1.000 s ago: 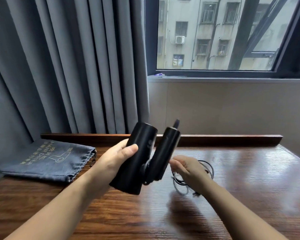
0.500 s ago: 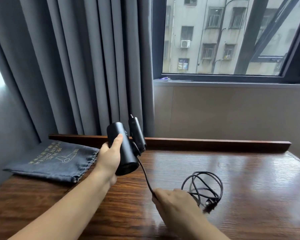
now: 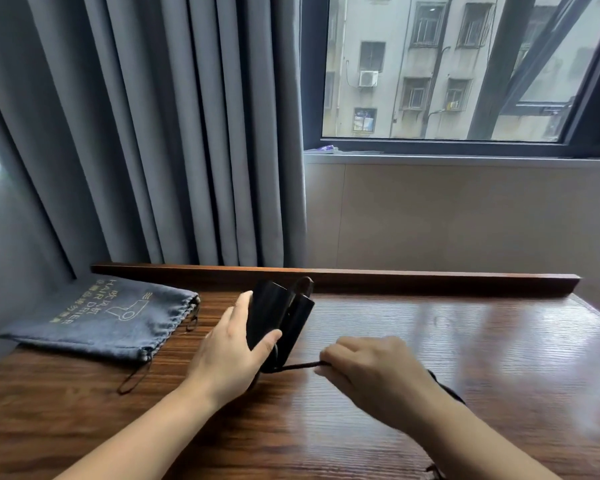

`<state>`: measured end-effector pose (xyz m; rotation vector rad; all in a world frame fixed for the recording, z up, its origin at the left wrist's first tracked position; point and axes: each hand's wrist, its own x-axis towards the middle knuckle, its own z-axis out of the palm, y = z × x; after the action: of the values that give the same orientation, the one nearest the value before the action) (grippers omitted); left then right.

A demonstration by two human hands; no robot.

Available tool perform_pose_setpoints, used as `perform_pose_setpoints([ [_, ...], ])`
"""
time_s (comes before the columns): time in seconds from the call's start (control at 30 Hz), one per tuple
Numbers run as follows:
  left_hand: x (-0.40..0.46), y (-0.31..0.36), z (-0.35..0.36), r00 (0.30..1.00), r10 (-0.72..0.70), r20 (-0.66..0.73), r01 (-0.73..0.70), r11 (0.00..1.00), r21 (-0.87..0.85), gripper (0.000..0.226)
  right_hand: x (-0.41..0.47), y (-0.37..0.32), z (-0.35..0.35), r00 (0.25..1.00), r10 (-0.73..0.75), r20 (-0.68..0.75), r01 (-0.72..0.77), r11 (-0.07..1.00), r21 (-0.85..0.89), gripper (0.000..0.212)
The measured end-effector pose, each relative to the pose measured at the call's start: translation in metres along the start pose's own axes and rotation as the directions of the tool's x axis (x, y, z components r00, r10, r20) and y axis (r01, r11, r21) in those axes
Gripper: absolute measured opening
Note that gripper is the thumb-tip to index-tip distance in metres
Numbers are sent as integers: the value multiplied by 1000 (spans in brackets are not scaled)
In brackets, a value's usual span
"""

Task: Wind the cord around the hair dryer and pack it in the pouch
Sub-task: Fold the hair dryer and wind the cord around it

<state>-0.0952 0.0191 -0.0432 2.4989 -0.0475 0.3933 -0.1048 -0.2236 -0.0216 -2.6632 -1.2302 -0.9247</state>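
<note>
Near the back edge of the table [image 3: 430, 341], the left hand [image 3: 227, 355] wraps the folded hair dryer [image 3: 278, 317], hard and smooth, probably slippery, while the right hand [image 3: 371, 368] pinches the limp cord [image 3: 298, 366], best held close to the body.

Pouch [image 3: 94, 323]: "HAIR DRIER" + unreadable script.

On the desk [image 3: 430, 341], the pouch [image 3: 97, 317] lies far left (near the curtain [image 3: 153, 133]); hair dryer [image 3: 278, 317] centre, cord [image 3: 298, 366] running right.
</note>
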Motion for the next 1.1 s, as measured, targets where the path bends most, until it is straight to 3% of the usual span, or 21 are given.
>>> perform_pose_setpoints([
  [0.17, -7, 1, -15, 958, 148, 246, -172, 982, 81, 79, 9, 35, -1, 999, 11, -49, -10, 1000, 9, 37],
  [0.3, -10, 10, -28, 920, 223, 321, -250, 967, 43, 67, 15, 51, 6, 997, 52, -52, -49, 997, 52, 36],
  [0.4, -10, 16, -37, 892, 261, 370, -257, 965, -61, 58, 17, 55, 10, 996, 76, -39, -73, 994, 87, 33],
  [0.53, -8, 15, -48, 859, 277, 430, -155, 942, -297, 54, 19, 59, 17, 995, 103, -18, -99, 984, 149, 28],
  [0.63, -10, 16, -53, 857, 285, 429, -76, 894, -442, 57, 16, 61, 20, 981, 191, -43, -179, 963, 200, 33],
  [0.73, -14, 26, -54, 870, 289, 399, 18, 791, -612, 48, 13, 59, 25, 952, 304, 23, -304, 937, 170, 36],
  [0.83, -14, 38, -52, 903, 258, 344, 77, 690, -719, 38, 16, 38, 26, 946, 324, -3, -322, 940, 112, 32],
  [0.93, -10, 51, -49, 930, 205, 305, 139, 571, -809, 34, 13, 15, 41, 928, 331, 169, -355, 925, 137, 58],
  [1.0, -6, 60, -46, 959, 141, 246, 143, 509, -849, 34, 13, 4, 54, 923, 320, 212, -342, 937, 71, 39],
  [1.1, 3, 66, -42, 992, 0, 128, 111, 498, -860, 32, 13, -10, 67, 913, 334, 234, -338, 941, -20, 38],
])
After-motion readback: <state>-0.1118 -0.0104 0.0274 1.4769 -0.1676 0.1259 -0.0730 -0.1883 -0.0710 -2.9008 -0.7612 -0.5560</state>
